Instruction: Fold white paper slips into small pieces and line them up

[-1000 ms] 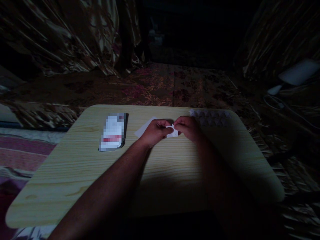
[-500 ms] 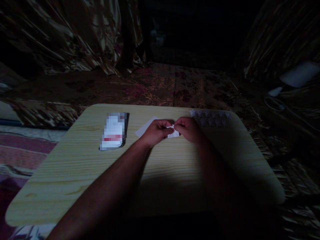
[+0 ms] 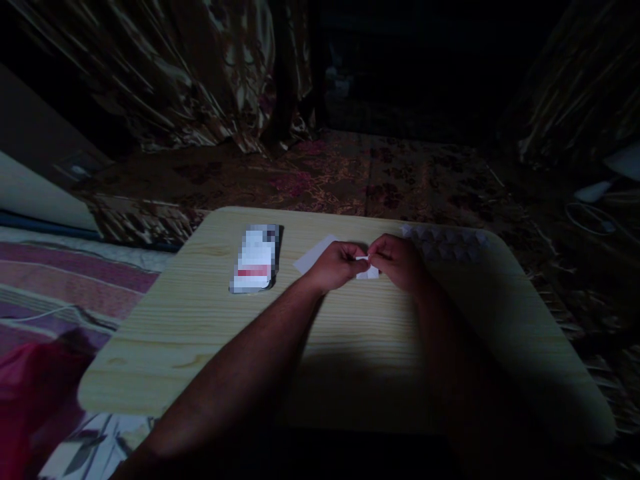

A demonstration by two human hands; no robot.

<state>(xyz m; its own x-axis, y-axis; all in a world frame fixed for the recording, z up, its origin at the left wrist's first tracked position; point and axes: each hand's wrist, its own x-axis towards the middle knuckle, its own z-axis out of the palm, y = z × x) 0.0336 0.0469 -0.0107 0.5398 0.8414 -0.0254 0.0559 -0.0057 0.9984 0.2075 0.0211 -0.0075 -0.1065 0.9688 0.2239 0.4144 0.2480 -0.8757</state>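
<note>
On a light wooden table, my left hand and my right hand meet at a small folded piece of white paper. Both hands pinch it between fingertips, just above the tabletop. A flat white sheet lies under and behind my left hand. Several small folded paper pieces lie in rows to the right of my right hand, near the far edge.
A pack with a white and red label lies on the table left of my hands. Patterned fabric covers the floor beyond the table. Striped bedding is at the left. The room is dark.
The view has shifted to the left, so table and hands sit further right in the picture. Both hands keep pinching the small paper piece with slight finger movement.
</note>
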